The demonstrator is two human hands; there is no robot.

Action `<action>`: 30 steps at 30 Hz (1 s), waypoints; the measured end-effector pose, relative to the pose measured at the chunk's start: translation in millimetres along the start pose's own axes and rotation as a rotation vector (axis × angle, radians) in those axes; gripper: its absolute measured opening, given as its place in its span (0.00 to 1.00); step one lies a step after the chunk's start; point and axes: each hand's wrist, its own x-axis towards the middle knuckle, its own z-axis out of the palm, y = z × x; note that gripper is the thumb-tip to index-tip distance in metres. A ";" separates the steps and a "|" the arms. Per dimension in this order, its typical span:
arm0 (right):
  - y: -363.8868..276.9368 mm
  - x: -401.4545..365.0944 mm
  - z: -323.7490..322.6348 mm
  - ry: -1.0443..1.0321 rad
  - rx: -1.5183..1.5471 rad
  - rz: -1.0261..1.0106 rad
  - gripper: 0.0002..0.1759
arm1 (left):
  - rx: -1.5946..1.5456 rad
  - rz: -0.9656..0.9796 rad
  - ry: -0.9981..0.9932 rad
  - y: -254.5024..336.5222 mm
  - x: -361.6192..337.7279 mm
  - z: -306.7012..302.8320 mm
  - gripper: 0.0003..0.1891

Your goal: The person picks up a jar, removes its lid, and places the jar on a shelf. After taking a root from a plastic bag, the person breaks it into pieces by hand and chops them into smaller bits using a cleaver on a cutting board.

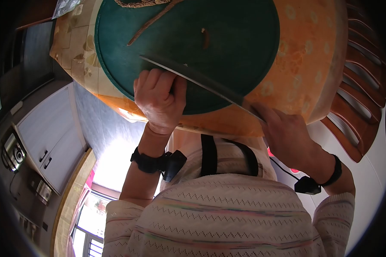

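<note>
Two hands engaged: right hand (284,133) clamped on the knife (206,84); left hand (159,97) curled beside the blade, its contents hidden. Brown stick (149,23) lies on the green board (244,38). Cutting appears underway; another stroke calls for fingers clear of the edge.

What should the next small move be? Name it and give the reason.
I'd ease the left hand back slightly from the knife before any cut: the right hand holds it, and its blade passes right beside the left hand's curled fingers. Whether those fingers grip anything is hidden.
</note>
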 end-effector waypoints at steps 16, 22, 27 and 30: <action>-6.5 -1.2 -6.8 -0.059 -0.058 0.073 0.29 | -0.012 0.022 0.007 -3.7 0.4 0.5 0.07; -8.5 -0.6 -9.3 -0.081 -0.075 0.086 0.28 | -0.008 0.006 -0.018 -3.9 -0.4 -1.3 0.07; -6.8 -0.9 -9.0 -0.062 -0.064 0.072 0.29 | -0.020 0.007 -0.014 -4.3 -0.3 -0.5 0.07; -7.4 -0.6 -8.6 -0.046 -0.064 0.056 0.29 | -0.024 0.000 -0.016 -4.5 -0.1 -1.9 0.08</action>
